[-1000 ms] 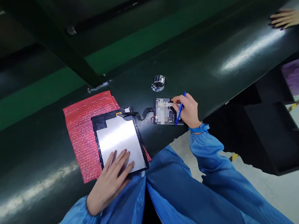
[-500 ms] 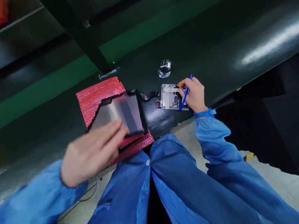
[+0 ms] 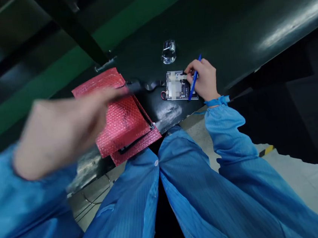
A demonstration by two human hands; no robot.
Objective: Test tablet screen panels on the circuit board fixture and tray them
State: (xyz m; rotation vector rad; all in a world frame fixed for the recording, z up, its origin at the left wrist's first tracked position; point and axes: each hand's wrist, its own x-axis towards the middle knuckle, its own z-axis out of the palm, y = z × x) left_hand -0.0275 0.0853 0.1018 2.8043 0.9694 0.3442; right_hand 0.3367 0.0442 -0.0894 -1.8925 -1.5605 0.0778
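Note:
My left hand (image 3: 71, 124), blurred by motion, is closed on a dark screen panel (image 3: 134, 86) tipped almost edge-on above red bubble wrap (image 3: 125, 124). A black flat ribbon cable (image 3: 153, 85) runs from the panel towards a circuit board (image 3: 175, 86) with pale tape strips on it. My right hand (image 3: 204, 77) grips a blue pen (image 3: 194, 80) between its fingers. Its fingertips are at the board's upper right part, by a small black piece; whether they pinch that too I cannot tell. Short red and black wires loop at the board's left edge.
A clear roll of tape (image 3: 168, 52) stands on the dark green bench (image 3: 225, 44) behind the board. A dark upright post (image 3: 72, 26) rises at the back left. Black shapes (image 3: 289, 116) lie to the right. A black edge shows under the bubble wrap.
My left hand has lifted and tilted the screen panel from face-up to nearly edge-on, exposing the bubble wrap below. My right hand stays at the board with the pen. The view has shifted.

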